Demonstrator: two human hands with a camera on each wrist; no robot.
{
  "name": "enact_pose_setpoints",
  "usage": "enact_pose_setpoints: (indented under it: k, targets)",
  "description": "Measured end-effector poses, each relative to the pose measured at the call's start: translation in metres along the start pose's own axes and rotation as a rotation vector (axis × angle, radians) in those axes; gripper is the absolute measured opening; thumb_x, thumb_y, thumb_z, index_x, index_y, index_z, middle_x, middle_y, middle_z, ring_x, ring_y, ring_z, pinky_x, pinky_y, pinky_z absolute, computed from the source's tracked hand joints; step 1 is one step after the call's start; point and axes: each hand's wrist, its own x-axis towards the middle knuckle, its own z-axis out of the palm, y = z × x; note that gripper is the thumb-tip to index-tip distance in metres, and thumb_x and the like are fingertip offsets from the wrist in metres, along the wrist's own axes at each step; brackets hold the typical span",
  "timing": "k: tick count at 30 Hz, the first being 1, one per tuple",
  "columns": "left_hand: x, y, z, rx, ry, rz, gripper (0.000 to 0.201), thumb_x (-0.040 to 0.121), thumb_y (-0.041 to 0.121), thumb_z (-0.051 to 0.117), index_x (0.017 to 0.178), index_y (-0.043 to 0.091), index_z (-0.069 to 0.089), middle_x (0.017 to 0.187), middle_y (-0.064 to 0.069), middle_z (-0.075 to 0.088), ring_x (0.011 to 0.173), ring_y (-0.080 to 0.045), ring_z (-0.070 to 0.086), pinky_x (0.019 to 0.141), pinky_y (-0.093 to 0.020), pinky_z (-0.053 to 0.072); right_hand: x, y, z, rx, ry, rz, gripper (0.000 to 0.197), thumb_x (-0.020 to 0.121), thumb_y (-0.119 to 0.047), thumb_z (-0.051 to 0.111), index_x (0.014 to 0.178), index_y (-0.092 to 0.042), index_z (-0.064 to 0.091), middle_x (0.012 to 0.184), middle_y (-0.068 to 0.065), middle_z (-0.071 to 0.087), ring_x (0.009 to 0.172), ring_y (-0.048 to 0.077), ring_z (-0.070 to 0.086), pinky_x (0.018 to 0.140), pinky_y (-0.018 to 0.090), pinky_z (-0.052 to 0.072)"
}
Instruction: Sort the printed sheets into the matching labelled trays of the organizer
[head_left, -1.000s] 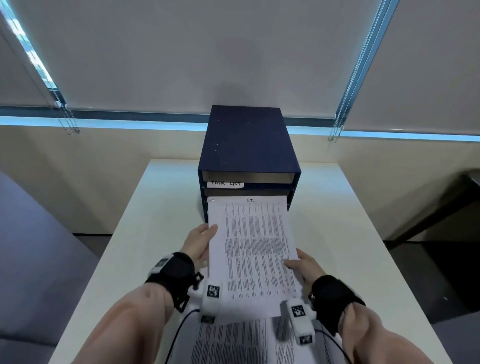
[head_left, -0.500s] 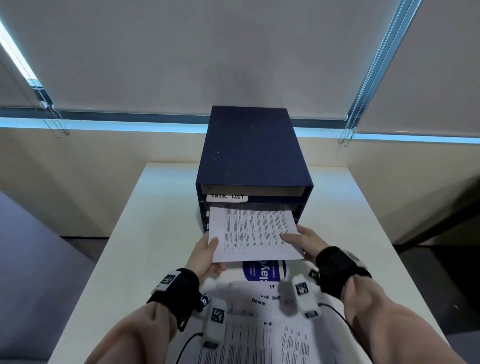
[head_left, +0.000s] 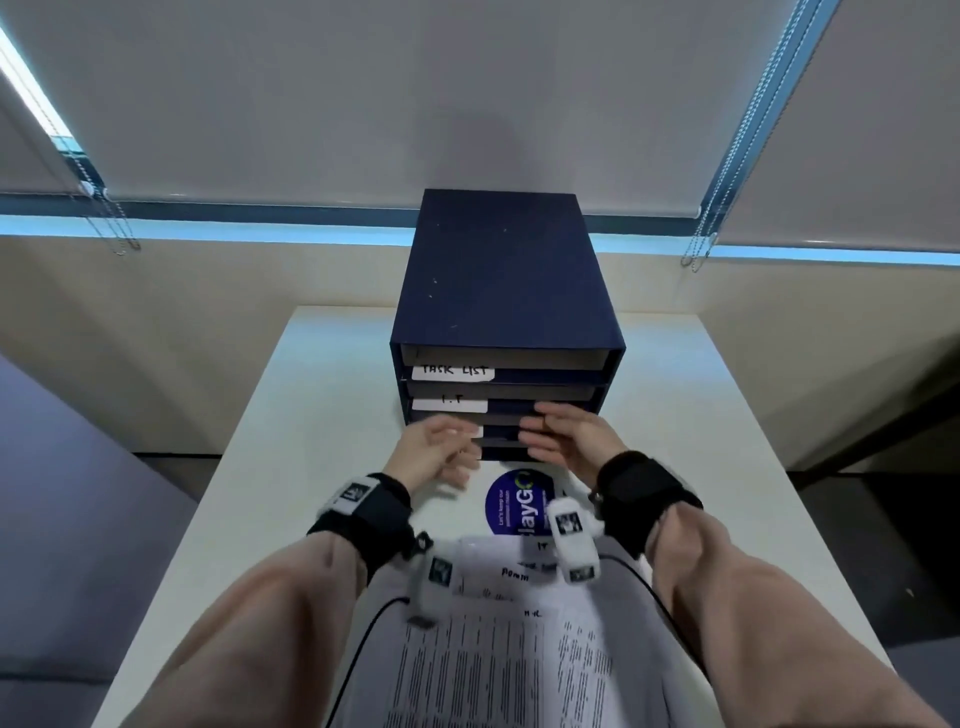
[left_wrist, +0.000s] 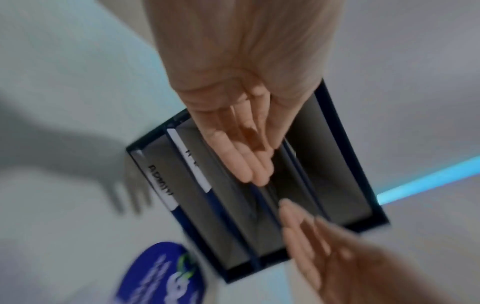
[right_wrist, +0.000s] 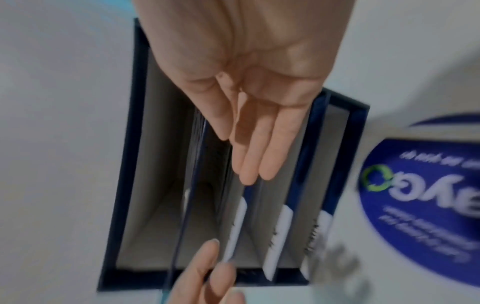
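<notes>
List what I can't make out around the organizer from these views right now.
- Organizer lower tray labels: head view, hidden by left hand and right hand.
- Filed sheet: not distinguishable in any view; tray interiors dark.
- Label text: wrist views, motion-blurred.
- Printed sheets on table: head view, too small, cut by bottom edge.

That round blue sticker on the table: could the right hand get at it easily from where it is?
Probably yes. The right hand is open and empty at the organizer front, and the blue sticker lies just below it on the table; only its near edge is covered by the printed sheets.
</notes>
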Motion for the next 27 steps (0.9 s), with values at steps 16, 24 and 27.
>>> enact_pose_setpoints:
  k: [16, 24, 27]
  targets:
    - [-0.070, -0.076, -0.016, 1.164, -0.226, 0.105, 0.015, 0.080, 0.027, 0.066, 0.073, 0.030, 0.053, 0.081, 0.010, 0.056, 0.082, -0.014, 0.054, 0.071, -0.024, 0.037, -0.113, 0.126, -0.073, -0.288, 0.111, 0.184, 0.035, 0.086, -0.002, 0.064, 0.120, 0.000, 0.057, 0.088, 0.014, 0.068, 0.080, 0.024, 0.063, 0.065, 0.029, 0.046]
    - [-0.070, -0.016, -0.016, 0.188, 0.025, 0.159, 0.012, 0.081, 0.011, 0.072, 0.092, 0.011, 0.069, 0.091, -0.001, 0.069, 0.082, -0.006, 0.064, 0.077, -0.019, 0.044, -0.114, 0.135, -0.053, -0.185, -0.051, 0.114, 0.069, 0.078, -0.019, 0.078, 0.138, -0.008, 0.046, 0.138, 0.017, 0.053, 0.120, 0.045, 0.053, 0.080, 0.034, 0.032]
    - [-0.061, -0.019, -0.023, 0.004, 0.117, 0.093, 0.016, 0.086, 0.018, 0.068, 0.101, 0.016, 0.069, 0.105, -0.002, 0.067, 0.105, -0.017, 0.059, 0.098, -0.027, 0.042, -0.120, 0.120, -0.048, -0.082, -0.045, 0.110, 0.041, 0.093, 0.001, 0.054, 0.133, -0.004, 0.048, 0.107, 0.009, 0.073, 0.093, 0.011, 0.069, 0.083, 0.021, 0.053]
